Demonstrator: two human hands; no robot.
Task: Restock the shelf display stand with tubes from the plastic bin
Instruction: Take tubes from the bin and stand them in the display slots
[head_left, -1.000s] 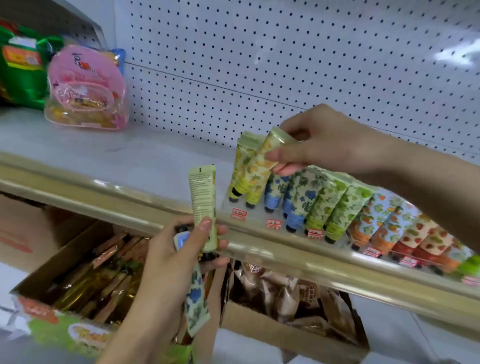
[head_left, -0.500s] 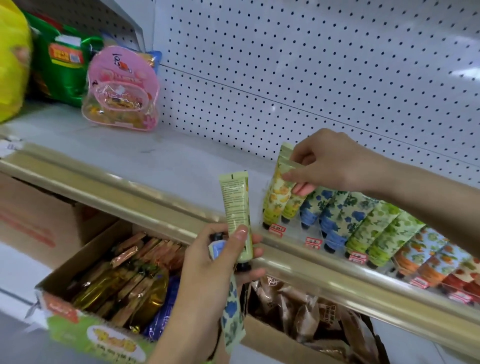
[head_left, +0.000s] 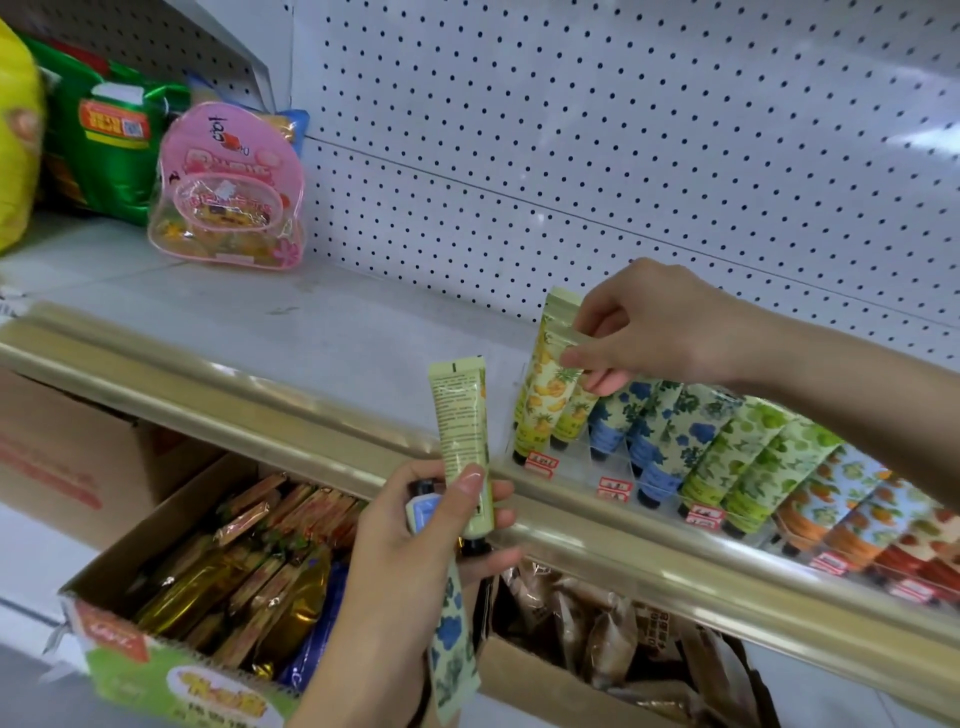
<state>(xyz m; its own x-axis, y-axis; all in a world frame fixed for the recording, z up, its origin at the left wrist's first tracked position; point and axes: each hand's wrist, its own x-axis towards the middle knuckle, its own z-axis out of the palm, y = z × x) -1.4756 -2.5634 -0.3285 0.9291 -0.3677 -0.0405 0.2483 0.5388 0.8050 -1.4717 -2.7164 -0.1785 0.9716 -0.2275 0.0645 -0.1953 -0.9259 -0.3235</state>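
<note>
While pinched in right grip (head_left: 660, 332), pineapple tube (head_left: 545, 384) near-upright, cap down; left grip (head_left: 415, 561) around two tubes (head_left: 460, 431).

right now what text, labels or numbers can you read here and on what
No text reads clearly.
Pale green tube in the left hand: fine print, too small.
Yellow pineapple tube in the right hand: no legible text.
Red price tags on the display stand: blurred.
Pink pouch: dark lettering, unreadable.
Green bag label: blurred.
Snack box front: yellow lettering, blurred.
</note>
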